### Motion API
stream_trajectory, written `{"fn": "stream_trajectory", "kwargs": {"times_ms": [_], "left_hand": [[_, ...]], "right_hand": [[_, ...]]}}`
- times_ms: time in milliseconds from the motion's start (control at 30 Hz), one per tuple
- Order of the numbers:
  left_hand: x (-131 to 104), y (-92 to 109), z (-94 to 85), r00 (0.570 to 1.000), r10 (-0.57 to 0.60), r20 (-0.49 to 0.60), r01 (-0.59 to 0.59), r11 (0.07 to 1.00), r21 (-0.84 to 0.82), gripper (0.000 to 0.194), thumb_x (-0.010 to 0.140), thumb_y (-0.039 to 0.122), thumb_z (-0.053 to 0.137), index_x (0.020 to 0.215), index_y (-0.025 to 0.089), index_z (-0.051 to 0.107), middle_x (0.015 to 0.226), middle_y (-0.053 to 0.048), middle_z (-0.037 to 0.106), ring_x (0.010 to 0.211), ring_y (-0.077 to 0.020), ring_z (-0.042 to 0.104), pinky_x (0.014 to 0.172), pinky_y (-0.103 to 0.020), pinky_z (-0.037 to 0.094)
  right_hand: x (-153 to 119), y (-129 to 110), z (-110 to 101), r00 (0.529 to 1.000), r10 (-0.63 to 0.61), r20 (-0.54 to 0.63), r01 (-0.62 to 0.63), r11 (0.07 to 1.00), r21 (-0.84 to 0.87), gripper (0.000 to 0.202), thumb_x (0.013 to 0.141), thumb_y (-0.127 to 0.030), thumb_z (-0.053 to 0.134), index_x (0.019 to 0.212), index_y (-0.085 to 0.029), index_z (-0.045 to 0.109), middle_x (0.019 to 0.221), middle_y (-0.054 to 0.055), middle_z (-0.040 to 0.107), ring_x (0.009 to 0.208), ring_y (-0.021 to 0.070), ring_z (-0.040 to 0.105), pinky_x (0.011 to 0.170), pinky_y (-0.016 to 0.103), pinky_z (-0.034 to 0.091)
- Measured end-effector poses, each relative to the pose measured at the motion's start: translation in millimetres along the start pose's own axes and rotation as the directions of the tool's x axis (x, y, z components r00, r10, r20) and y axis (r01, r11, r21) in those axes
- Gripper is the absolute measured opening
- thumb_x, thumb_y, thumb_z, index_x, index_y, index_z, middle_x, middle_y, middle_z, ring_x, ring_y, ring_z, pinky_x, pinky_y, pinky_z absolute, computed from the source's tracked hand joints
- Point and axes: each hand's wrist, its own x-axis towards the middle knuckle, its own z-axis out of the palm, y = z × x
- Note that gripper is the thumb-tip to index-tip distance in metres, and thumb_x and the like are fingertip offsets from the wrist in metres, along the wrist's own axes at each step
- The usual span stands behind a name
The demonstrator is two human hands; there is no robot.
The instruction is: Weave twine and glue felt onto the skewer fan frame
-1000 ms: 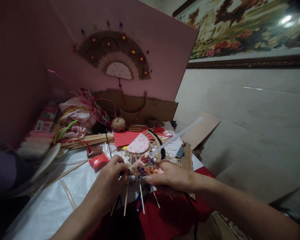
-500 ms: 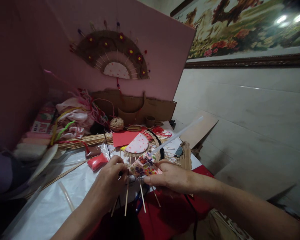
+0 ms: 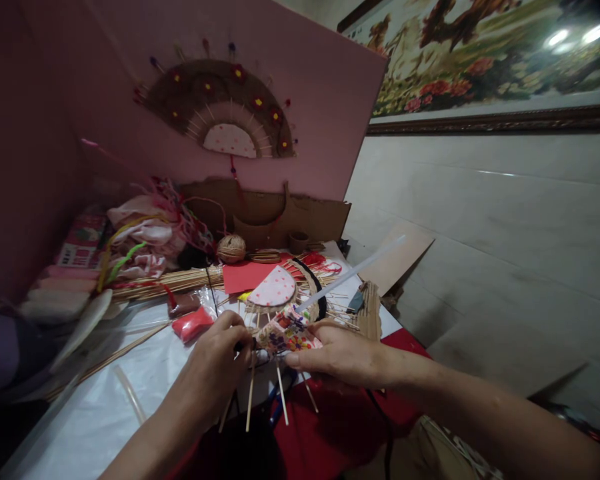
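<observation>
My right hand (image 3: 333, 347) is wrapped around a flower-patterned glue gun (image 3: 293, 333), with a long translucent glue stick (image 3: 353, 272) rising from its back end toward the upper right. Close to the gun's front, the fingers of my left hand (image 3: 223, 350) are pinched together on a dark cord at the edge of a half-made fan; the fingertips are partly hidden. Thin wooden sticks (image 3: 282, 393) of the fan spread toward me below the hands. Beyond the gun lie the fan's white, red-dotted half circle (image 3: 273, 287) and an arc with a black band (image 3: 320, 290).
A finished brown fan (image 3: 220, 100) hangs on the pink board. Behind my hands are a twine ball (image 3: 231, 249), red paper (image 3: 237, 278) and bundled sticks (image 3: 180, 283). A red clay packet (image 3: 193, 325) sits left; blue-handled scissors (image 3: 280, 400) lie below. Cardboard (image 3: 369, 313) stands at right.
The whole view shifts slightly. Both hands keep nearly the same place and grip, the glue gun still beside the left fingertips.
</observation>
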Motion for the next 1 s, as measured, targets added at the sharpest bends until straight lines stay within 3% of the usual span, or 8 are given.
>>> {"fn": "stream_trajectory", "kwargs": {"times_ms": [333, 600, 867, 1000], "left_hand": [[-0.1, -0.6, 0.4, 1.0, -0.007, 0.003, 0.007, 1.0, -0.006, 0.018, 0.074, 0.005, 0.048, 0.061, 0.013, 0.059, 0.073, -0.004, 0.053, 0.062, -0.0125, 0.052, 0.057, -0.027, 0.043], [0.7, -0.9, 1.2, 1.0, 0.018, -0.007, -0.018, 1.0, 0.009, 0.017, 0.073, 0.006, 0.05, 0.062, 0.014, 0.06, 0.073, -0.004, 0.054, 0.062, -0.0126, 0.053, 0.056, -0.026, 0.043], [-1.3, -1.4, 1.3, 1.0, 0.019, -0.002, -0.019, 1.0, 0.001, 0.018, 0.073, 0.004, 0.05, 0.062, 0.014, 0.06, 0.072, -0.003, 0.053, 0.061, -0.0117, 0.053, 0.056, -0.024, 0.043], [-1.8, -1.2, 1.1, 1.0, 0.025, -0.014, -0.025, 1.0, 0.003, 0.018, 0.073, 0.004, 0.049, 0.062, 0.015, 0.059, 0.073, -0.003, 0.053, 0.062, -0.0114, 0.053, 0.057, -0.024, 0.043]], "right_hand": [[-3.2, -2.2, -1.0, 0.998, -0.047, 0.042, 0.045, 0.998, 0.047, 0.021, 0.077, -0.037, 0.055, 0.072, -0.017, 0.051, 0.054, -0.006, 0.041, 0.043, 0.0054, 0.035, 0.039, 0.018, 0.027], [-4.4, -2.6, -1.4, 0.994, -0.018, 0.104, 0.011, 0.998, 0.067, 0.024, 0.078, -0.038, 0.054, 0.069, -0.017, 0.046, 0.052, -0.006, 0.04, 0.04, 0.0053, 0.034, 0.037, 0.018, 0.026], [-2.2, -0.3, 0.4, 0.998, 0.011, 0.058, -0.014, 0.999, 0.049, 0.026, 0.077, -0.041, 0.053, 0.066, -0.018, 0.045, 0.047, -0.006, 0.04, 0.035, 0.0066, 0.035, 0.032, 0.019, 0.024], [-4.3, -2.4, 0.0, 0.998, -0.06, -0.012, 0.06, 0.998, 0.0, 0.022, 0.076, -0.036, 0.055, 0.069, -0.017, 0.048, 0.05, -0.006, 0.04, 0.039, 0.006, 0.036, 0.037, 0.019, 0.026]]}}
